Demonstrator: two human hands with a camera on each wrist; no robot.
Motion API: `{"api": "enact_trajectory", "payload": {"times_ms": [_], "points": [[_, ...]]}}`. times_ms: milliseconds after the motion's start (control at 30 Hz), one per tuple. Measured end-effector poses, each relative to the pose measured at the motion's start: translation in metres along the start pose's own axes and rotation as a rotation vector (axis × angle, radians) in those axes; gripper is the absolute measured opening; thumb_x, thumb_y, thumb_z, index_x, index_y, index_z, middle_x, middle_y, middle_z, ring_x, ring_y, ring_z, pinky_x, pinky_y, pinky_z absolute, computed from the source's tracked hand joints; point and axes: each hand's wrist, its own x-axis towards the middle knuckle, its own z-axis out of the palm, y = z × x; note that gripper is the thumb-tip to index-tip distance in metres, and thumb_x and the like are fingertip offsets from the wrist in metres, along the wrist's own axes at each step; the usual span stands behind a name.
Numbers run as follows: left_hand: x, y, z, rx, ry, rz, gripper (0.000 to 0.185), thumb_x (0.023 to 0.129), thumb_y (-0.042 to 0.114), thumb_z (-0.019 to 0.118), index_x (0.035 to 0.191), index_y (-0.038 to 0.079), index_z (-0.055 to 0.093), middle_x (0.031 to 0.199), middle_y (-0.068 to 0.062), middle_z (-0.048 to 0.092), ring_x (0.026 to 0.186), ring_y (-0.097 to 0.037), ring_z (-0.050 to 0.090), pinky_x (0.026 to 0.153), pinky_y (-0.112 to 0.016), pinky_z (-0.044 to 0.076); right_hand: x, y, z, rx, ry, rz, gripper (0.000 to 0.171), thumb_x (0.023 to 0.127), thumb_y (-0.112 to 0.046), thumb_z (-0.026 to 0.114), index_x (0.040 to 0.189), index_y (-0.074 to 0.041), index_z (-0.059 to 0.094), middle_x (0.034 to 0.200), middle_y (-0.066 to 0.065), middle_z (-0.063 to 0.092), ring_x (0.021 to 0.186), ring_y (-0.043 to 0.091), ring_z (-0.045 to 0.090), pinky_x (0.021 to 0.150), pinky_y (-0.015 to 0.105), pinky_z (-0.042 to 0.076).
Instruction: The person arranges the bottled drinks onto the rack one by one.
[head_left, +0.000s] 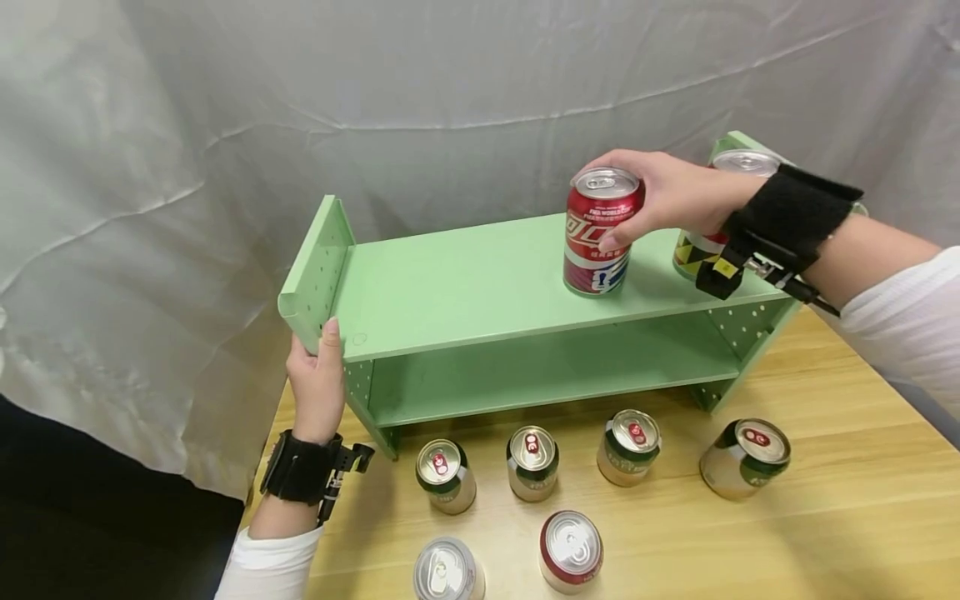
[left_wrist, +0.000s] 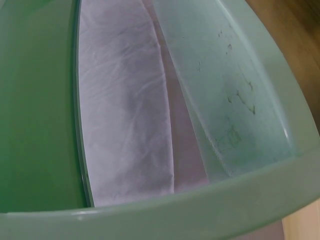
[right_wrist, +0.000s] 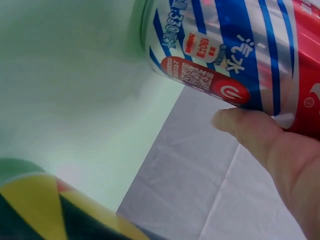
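A light green two-tier shelf (head_left: 465, 283) stands on a wooden table. My right hand (head_left: 660, 196) grips a red, white and blue soda can (head_left: 600, 233) standing upright on the top board; the right wrist view shows my thumb (right_wrist: 250, 127) on that can (right_wrist: 240, 55). Behind my wrist a can with a yellow and black pattern (head_left: 693, 250) stands at the shelf's right end, its side also filling a corner (right_wrist: 45, 205) of the right wrist view. My left hand (head_left: 318, 375) holds the shelf's left end panel, thumb on its front edge. The left wrist view shows only the green shelf (left_wrist: 240, 105) up close.
Several cans stand on the table in front of the shelf: green and gold ones (head_left: 446, 475) (head_left: 532, 462) (head_left: 628, 446) (head_left: 746, 458), a silver-topped one (head_left: 446, 571) and a red one (head_left: 570, 550). A white cloth (head_left: 187, 167) hangs behind. The table's left edge (head_left: 270, 450) is near my left wrist.
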Motion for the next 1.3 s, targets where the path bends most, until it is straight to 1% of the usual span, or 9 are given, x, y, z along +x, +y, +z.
{"api": "enact_trajectory", "payload": {"times_ms": [133,367,600,667,833,933,1067,1167,1300], "points": [[-0.001,-0.003,0.002,0.009,-0.020,-0.010,0.048,0.099,0.031,0.047,0.143,0.012,0.039,0.102,-0.003,0.050,0.096,-0.012,0.044,0.091,-0.024,0.039,0.000,0.004,-0.002,-0.024,-0.022,0.015,0.074,0.076,-0.003,0.076,0.138,-0.009,0.035,0.128,0.015,0.047,0.108,0.021,0.053,0.084,0.031,0.052],[-0.001,-0.006,0.006,0.003,-0.029,0.021,0.049,0.099,0.028,0.047,0.143,0.008,0.038,0.133,-0.008,0.051,0.110,-0.010,0.042,0.107,-0.030,0.035,0.000,0.008,-0.006,-0.104,-0.025,0.036,0.079,0.077,-0.006,0.076,0.141,-0.011,0.031,0.129,0.015,0.048,0.109,0.022,0.052,0.085,0.031,0.050],[0.002,-0.006,0.004,0.007,-0.007,0.015,0.049,0.099,0.031,0.047,0.143,0.010,0.039,0.121,-0.007,0.052,0.103,-0.010,0.043,0.099,-0.026,0.038,-0.001,0.002,-0.008,-0.096,0.014,-0.024,0.090,0.080,-0.008,0.075,0.150,-0.012,0.017,0.143,0.016,0.037,0.122,0.031,0.045,0.085,0.024,0.049],[0.003,-0.006,0.004,0.006,-0.002,0.009,0.050,0.099,0.031,0.047,0.142,0.009,0.039,0.115,-0.008,0.052,0.100,-0.010,0.043,0.099,-0.027,0.039,-0.004,0.001,-0.008,-0.035,0.055,-0.049,0.090,0.083,-0.008,0.072,0.151,-0.015,0.014,0.149,0.015,0.030,0.130,0.033,0.039,0.094,0.029,0.049],[0.006,-0.010,0.007,-0.019,-0.018,0.004,0.050,0.099,0.029,0.048,0.143,0.007,0.038,0.128,-0.009,0.052,0.108,-0.011,0.043,0.108,-0.033,0.035,-0.012,0.000,-0.008,0.061,0.165,-0.093,0.084,0.088,-0.010,0.067,0.151,-0.020,0.013,0.156,0.012,0.020,0.140,0.031,0.025,0.110,0.051,0.030],[0.007,-0.012,0.009,-0.021,-0.023,0.008,0.050,0.099,0.029,0.048,0.143,0.007,0.038,0.139,-0.008,0.048,0.118,-0.011,0.042,0.111,-0.033,0.032,-0.016,-0.001,-0.009,0.049,0.196,-0.121,0.081,0.088,-0.009,0.066,0.151,-0.019,0.015,0.156,0.011,0.020,0.140,0.029,0.026,0.111,0.040,0.032],[0.010,-0.011,0.011,-0.019,-0.016,0.012,0.049,0.099,0.029,0.048,0.143,0.009,0.039,0.125,-0.006,0.053,0.108,-0.010,0.045,0.106,-0.029,0.036,-0.024,-0.003,-0.009,0.040,0.209,-0.176,0.080,0.087,-0.006,0.066,0.150,-0.019,0.018,0.157,0.007,0.021,0.140,0.026,0.028,0.105,0.024,0.039],[0.013,-0.010,0.012,-0.029,-0.015,0.025,0.049,0.099,0.029,0.049,0.142,0.010,0.040,0.118,-0.005,0.053,0.100,-0.011,0.043,0.104,-0.030,0.037,-0.031,-0.005,-0.008,0.035,0.220,-0.231,0.080,0.087,-0.002,0.065,0.150,-0.020,0.019,0.157,0.006,0.020,0.140,0.024,0.028,0.105,0.019,0.038],[0.016,-0.009,0.014,-0.041,-0.013,0.048,0.048,0.099,0.027,0.049,0.142,0.008,0.040,0.132,-0.008,0.052,0.107,-0.010,0.044,0.108,-0.033,0.035,-0.040,-0.004,-0.005,0.043,0.231,-0.302,0.081,0.085,0.007,0.063,0.149,-0.017,0.020,0.156,0.008,0.020,0.140,0.021,0.029,0.107,0.018,0.034]]}}
